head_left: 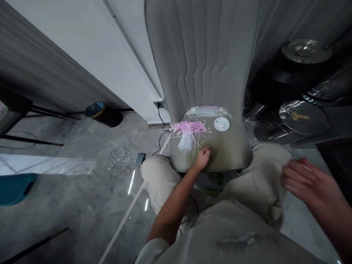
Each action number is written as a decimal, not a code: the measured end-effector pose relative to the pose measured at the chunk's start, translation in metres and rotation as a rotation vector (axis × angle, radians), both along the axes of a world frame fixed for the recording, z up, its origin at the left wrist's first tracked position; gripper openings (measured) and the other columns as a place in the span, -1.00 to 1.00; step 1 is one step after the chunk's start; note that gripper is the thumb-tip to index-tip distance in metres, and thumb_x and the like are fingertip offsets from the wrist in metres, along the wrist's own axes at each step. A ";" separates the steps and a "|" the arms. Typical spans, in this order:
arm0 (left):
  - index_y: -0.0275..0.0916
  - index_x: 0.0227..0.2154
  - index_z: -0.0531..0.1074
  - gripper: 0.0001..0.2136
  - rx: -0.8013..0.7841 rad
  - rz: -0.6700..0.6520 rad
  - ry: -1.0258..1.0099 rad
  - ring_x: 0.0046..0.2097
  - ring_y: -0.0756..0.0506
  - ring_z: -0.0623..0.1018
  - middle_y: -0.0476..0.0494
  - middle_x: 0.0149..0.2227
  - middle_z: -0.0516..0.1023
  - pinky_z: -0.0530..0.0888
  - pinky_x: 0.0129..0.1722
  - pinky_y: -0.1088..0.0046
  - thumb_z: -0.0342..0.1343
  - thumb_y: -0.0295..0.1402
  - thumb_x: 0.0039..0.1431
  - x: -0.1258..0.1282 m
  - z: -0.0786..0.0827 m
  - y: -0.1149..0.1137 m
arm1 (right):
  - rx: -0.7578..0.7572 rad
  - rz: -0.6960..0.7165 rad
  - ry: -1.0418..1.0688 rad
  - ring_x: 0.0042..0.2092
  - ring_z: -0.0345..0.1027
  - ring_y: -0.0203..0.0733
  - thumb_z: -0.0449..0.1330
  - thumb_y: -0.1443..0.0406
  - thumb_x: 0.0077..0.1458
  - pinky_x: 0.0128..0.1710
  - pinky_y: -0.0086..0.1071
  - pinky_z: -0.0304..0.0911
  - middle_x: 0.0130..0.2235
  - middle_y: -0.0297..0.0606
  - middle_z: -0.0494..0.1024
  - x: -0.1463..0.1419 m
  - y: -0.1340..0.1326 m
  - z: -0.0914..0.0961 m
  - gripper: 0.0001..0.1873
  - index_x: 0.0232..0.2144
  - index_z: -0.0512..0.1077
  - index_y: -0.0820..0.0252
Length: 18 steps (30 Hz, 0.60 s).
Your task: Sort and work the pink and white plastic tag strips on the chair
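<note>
On the grey chair seat, close to its front edge, my left hand [203, 157] is closed, its fingers pinched together; what they hold, if anything, is too small to make out. Just beyond it lies a loose bundle of thin pink and white strands [189, 134] with small knobs at their ends. A second row of pale strands [207, 110] rests against the backrest. Beside them sits a round white dish [221, 124] with a small pale block in it. Out to the right, above the floor by my knee, my right hand [302, 179] is curled and blurred, with a thin white strand showing between its fingers.
The grey chair [217, 150] stands between my knees. Coiled clear tubing [119, 157] lies on the floor to the left, near a black bin [104, 114]. A black cord runs from a wall socket [158, 104]. Large lidded metal pots [304, 117] stand at right.
</note>
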<state>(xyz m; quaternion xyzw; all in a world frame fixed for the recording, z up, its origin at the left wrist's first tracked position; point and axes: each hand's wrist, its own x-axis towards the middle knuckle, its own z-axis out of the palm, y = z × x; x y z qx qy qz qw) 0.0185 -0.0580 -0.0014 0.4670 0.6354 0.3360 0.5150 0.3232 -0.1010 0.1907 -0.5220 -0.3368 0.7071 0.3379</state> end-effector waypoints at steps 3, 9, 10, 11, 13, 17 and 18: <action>-0.33 -0.36 0.44 -0.78 0.068 0.002 -0.028 -0.30 -0.03 0.47 -0.07 -0.36 0.46 0.45 -0.25 0.38 0.02 -0.29 0.29 0.001 0.011 0.010 | 0.048 0.110 0.253 -0.65 -0.39 -0.41 0.16 -0.08 0.07 -0.64 -0.32 -0.34 -0.67 -0.48 -0.20 -0.066 0.060 0.014 -0.33 -0.73 -0.11 0.14; -0.25 -0.60 0.25 -0.78 0.237 -0.039 -0.073 -0.39 0.00 0.28 0.04 -0.55 0.25 0.23 -0.34 0.45 -0.08 -0.39 0.16 -0.001 0.051 0.044 | 0.244 0.229 0.337 -0.67 -0.32 -0.46 0.16 0.00 0.07 -0.61 -0.41 -0.33 -0.66 -0.51 -0.02 -0.168 0.148 -0.018 -0.49 -0.66 0.07 0.15; -0.24 -0.59 0.24 -0.78 0.251 -0.050 -0.085 -0.40 0.00 0.28 0.04 -0.55 0.24 0.22 -0.34 0.46 -0.08 -0.39 0.15 -0.003 0.054 0.051 | 0.249 0.252 0.317 -0.68 -0.31 -0.47 0.16 0.02 0.06 -0.62 -0.42 -0.32 -0.66 -0.52 0.00 -0.175 0.153 -0.026 -0.53 -0.64 0.09 0.15; -0.24 -0.59 0.24 -0.79 0.262 -0.059 -0.095 -0.40 0.00 0.28 0.05 -0.55 0.24 0.22 -0.35 0.46 -0.09 -0.39 0.14 -0.004 0.056 0.058 | 0.253 0.268 0.287 -0.68 -0.28 -0.47 0.15 0.05 0.06 -0.62 -0.42 -0.31 -0.66 -0.53 0.01 -0.179 0.157 -0.033 -0.58 -0.62 0.12 0.15; -0.24 -0.60 0.22 -0.80 0.272 -0.064 -0.111 -0.41 0.00 0.27 0.05 -0.56 0.23 0.22 -0.35 0.46 -0.09 -0.40 0.12 -0.007 0.053 0.068 | 0.251 0.265 0.243 -0.68 -0.25 -0.47 0.15 0.10 0.04 -0.63 -0.43 -0.30 -0.66 -0.53 0.05 -0.183 0.160 -0.049 -0.65 -0.60 0.15 0.15; -0.23 -0.61 0.19 -0.80 0.276 -0.024 -0.127 -0.44 0.01 0.23 0.06 -0.58 0.19 0.19 -0.39 0.47 -0.11 -0.41 0.12 -0.010 0.042 0.075 | 0.270 0.198 0.146 -0.65 -0.09 -0.44 0.15 0.17 0.01 -0.65 -0.45 -0.23 -0.63 -0.48 0.16 -0.180 0.163 -0.083 -0.75 -0.58 0.26 0.17; -0.23 -0.61 0.19 -0.79 0.280 -0.015 -0.131 -0.44 0.01 0.23 0.06 -0.58 0.19 0.19 -0.39 0.47 -0.11 -0.41 0.13 -0.010 0.041 0.075 | 0.281 0.188 0.118 -0.63 -0.03 -0.43 0.16 0.19 0.02 -0.65 -0.46 -0.19 -0.61 -0.46 0.21 -0.178 0.163 -0.090 -0.77 -0.57 0.31 0.19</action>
